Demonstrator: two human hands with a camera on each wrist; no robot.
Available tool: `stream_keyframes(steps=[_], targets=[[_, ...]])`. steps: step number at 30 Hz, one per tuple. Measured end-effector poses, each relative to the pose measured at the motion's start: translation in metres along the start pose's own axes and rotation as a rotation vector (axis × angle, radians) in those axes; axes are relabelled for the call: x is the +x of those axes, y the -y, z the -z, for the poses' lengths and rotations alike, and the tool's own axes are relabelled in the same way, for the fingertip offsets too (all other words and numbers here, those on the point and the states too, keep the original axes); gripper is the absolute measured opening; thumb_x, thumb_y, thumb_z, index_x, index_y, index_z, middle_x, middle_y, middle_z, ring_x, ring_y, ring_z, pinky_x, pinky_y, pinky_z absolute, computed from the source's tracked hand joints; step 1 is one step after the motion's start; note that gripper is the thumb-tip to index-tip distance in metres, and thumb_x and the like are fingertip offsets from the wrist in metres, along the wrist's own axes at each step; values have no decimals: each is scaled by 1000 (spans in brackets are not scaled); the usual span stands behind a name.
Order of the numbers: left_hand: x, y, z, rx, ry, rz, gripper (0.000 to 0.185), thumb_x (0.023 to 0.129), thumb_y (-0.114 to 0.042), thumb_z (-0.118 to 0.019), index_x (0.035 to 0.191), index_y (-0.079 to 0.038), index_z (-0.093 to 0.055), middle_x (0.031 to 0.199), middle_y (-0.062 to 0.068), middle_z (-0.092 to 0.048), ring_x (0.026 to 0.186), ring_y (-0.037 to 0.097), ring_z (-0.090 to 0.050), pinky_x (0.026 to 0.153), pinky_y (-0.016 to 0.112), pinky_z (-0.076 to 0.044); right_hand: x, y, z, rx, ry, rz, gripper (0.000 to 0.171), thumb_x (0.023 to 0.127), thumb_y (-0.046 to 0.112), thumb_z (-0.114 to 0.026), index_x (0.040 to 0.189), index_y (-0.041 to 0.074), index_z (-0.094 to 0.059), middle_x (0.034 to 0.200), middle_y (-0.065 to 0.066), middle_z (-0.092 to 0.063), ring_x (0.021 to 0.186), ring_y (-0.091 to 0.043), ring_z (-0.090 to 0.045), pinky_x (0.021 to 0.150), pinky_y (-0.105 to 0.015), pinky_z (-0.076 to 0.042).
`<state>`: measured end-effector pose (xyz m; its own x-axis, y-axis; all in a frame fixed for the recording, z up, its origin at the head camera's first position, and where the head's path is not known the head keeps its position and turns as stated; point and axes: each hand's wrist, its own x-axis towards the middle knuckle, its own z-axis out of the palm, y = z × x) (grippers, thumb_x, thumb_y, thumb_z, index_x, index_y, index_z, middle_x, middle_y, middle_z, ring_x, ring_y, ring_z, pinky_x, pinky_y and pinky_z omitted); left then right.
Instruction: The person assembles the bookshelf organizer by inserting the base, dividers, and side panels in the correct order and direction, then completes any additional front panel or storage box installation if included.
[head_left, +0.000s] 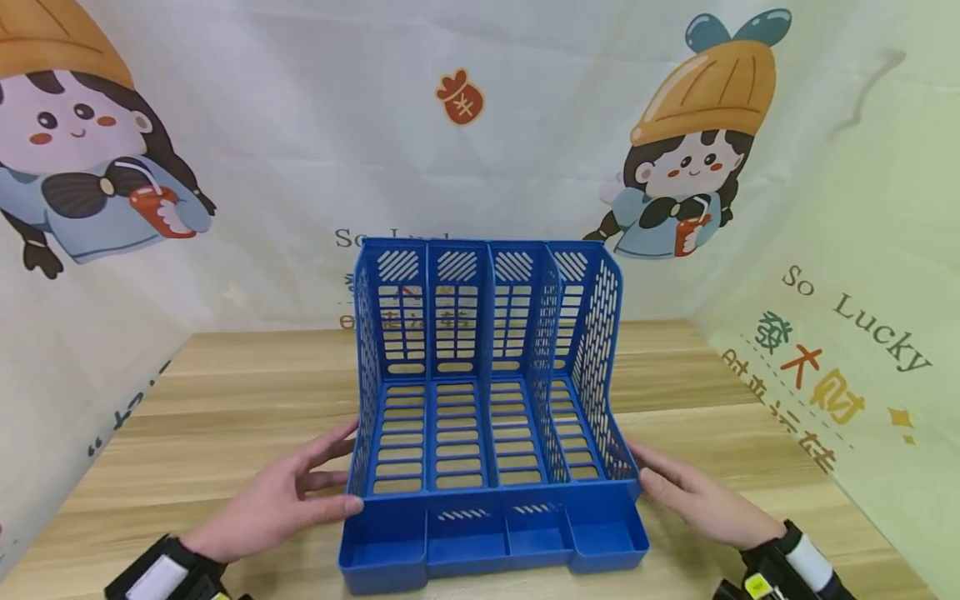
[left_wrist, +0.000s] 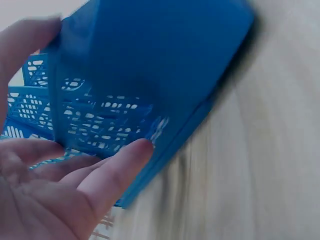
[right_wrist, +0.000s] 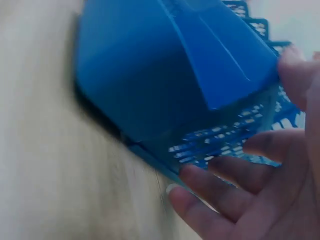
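A blue plastic file rack (head_left: 487,400) with several slotted upright compartments and a front tray stands on the wooden table (head_left: 225,392). My left hand (head_left: 288,492) lies against its left side with straight fingers, the thumb touching the front left corner. My right hand (head_left: 686,492) lies against the right side, fingers straight along the base. In the left wrist view the fingers (left_wrist: 107,172) touch the rack's blue wall (left_wrist: 150,65). The right wrist view shows the fingers (right_wrist: 225,200) under the rack's lower edge (right_wrist: 165,85). Both wrist views are blurred.
A cartoon-printed cloth backdrop (head_left: 480,125) hangs behind the table and along both sides. Bare wood lies to the left and right of the rack. Dark wrist straps (head_left: 787,558) show at the lower corners.
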<state>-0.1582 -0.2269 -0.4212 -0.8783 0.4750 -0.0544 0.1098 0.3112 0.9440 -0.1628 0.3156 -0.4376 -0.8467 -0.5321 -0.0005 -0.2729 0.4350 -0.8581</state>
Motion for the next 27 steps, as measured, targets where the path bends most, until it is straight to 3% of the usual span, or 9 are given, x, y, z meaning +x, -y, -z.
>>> stream_keyframes(steps=[3, 4, 7, 10, 14, 19, 27], targets=[[17, 2, 4, 12, -92, 24, 87, 107, -28, -74, 174, -2, -25, 173, 34, -34, 143, 49, -61, 102, 36, -64, 25, -1, 3, -49, -40, 2, 57, 122, 26, -35, 170, -5, -30, 172, -34, -35, 156, -49, -45, 116, -24, -49], [24, 3, 5, -8, -111, 41, 86, 108, -30, -73, 174, -2, -25, 174, 33, -34, 144, 47, -62, 102, 36, -64, 34, -4, 5, -58, -56, -2, 58, 122, 27, -33, 168, -8, -32, 170, -35, -39, 153, -54, -46, 116, -29, -52], [41, 5, 7, -21, -147, 76, 85, 110, -36, -70, 174, -4, -26, 174, 30, -36, 144, 44, -62, 103, 38, -63, 58, -12, 7, -63, -109, -23, 61, 123, 30, -28, 161, -17, -39, 161, -38, -51, 146, -55, -54, 117, -50, -55], [55, 8, 9, -11, -163, 84, 85, 110, -42, -69, 175, -8, -26, 174, 28, -39, 144, 43, -62, 105, 41, -63, 74, -18, 10, -57, -159, -86, 67, 123, 35, -25, 155, -19, -47, 154, -35, -59, 147, -52, -55, 120, -60, -50], [65, 11, 12, -9, -189, 72, 84, 111, -44, -66, 175, -7, -26, 173, 29, -40, 148, 45, -59, 110, 46, -60, 90, -19, 8, -49, -195, -137, 71, 122, 43, -25, 154, -15, -52, 154, -31, -62, 148, -49, -56, 123, -62, -45], [70, 15, 17, -13, -251, 76, 85, 112, -49, -63, 175, -7, -25, 175, 26, -38, 154, 45, -52, 115, 49, -57, 105, -16, 3, -39, -221, -136, 74, 122, 48, -23, 156, -11, -52, 153, -29, -63, 146, -48, -58, 125, -62, -44], [75, 18, 17, 15, -320, 101, 84, 112, -53, -61, 175, -9, -26, 175, 23, -39, 156, 43, -49, 118, 53, -53, 113, -16, 0, 3, -241, -171, 78, 120, 54, -25, 161, -9, -46, 157, -28, -60, 146, -45, -59, 126, -61, -43]])
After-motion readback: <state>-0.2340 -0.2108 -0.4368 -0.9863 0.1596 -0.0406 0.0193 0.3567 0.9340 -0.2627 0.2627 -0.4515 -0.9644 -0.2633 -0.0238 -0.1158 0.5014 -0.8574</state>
